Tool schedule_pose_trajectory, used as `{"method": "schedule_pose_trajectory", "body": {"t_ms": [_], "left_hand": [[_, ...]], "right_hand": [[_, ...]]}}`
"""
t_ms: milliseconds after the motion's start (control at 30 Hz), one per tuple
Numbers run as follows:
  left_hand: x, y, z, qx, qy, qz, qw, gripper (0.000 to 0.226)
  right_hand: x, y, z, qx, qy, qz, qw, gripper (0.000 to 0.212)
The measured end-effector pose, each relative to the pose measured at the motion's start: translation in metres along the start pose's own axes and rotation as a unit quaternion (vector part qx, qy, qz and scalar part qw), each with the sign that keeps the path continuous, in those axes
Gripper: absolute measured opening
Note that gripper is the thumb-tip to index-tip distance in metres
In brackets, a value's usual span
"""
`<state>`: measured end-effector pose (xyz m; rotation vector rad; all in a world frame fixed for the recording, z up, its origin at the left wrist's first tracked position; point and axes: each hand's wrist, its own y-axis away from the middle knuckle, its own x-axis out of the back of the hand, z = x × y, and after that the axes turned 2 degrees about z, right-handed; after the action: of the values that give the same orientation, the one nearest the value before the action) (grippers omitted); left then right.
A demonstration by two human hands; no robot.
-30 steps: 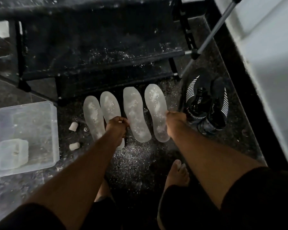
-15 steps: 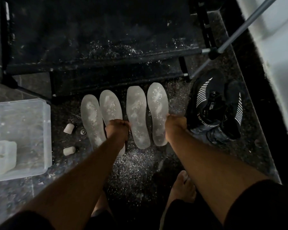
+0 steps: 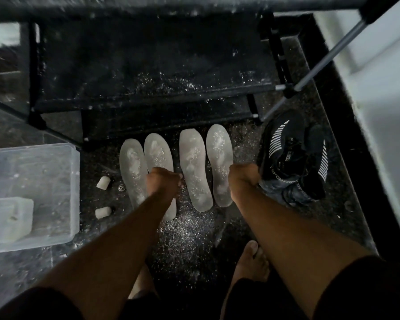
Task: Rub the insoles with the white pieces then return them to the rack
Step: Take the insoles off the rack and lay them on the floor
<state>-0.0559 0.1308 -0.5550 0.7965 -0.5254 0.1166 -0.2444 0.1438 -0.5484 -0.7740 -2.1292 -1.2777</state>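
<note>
Left hand [image 3: 163,185] is curled down over the second insole [image 3: 158,155], fingers bunched as if gripping a white piece, though I cannot tell what it holds. Right hand [image 3: 241,181] is curled too, at the edge of the fourth insole [image 3: 218,158], its grip hidden. All four insoles lie side by side on the floor [image 3: 189,234], dusted with white flakes, just in front of the rack [image 3: 148,93]. Two white pieces [image 3: 103,182] sit left of them, near the plastic tub [image 3: 32,172]. This looks like late rubbing; next, I'd judge, lift each insole flat onto the rack shelf.
</note>
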Motion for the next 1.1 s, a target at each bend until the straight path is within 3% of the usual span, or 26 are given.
{"method": "schedule_pose_trajectory", "body": {"t_ms": [100, 300, 433, 600, 900, 1100], "left_hand": [[0.025, 0.003, 0.019, -0.014, 0.000, -0.021, 1.000, 0.028], [0.123, 0.007, 0.056, -0.102, -0.178, -0.079, 0.976, 0.018], [0.190, 0.017, 0.075, -0.112, -0.237, -0.092, 0.961, 0.017], [0.245, 0.041, 0.086, -0.114, -0.144, -0.051, 0.982, 0.015], [0.250, 0.049, -0.016, -0.028, 0.028, -0.016, 0.999, 0.020], [0.254, 0.035, -0.056, 0.023, 0.120, 0.054, 0.991, 0.019]], "right_hand": [[0.001, 0.025, -0.022, 0.062, 0.017, 0.024, 0.998, 0.029], [0.004, 0.095, -0.072, 0.192, -0.035, -0.071, 0.978, 0.014], [-0.005, 0.128, -0.091, 0.275, 0.012, -0.095, 0.957, 0.013], [-0.019, 0.165, -0.111, 0.318, 0.003, -0.115, 0.941, 0.011], [-0.053, 0.194, -0.101, 0.328, 0.046, -0.111, 0.937, 0.014], [-0.078, 0.210, -0.092, 0.351, 0.089, -0.136, 0.922, 0.022]]}}
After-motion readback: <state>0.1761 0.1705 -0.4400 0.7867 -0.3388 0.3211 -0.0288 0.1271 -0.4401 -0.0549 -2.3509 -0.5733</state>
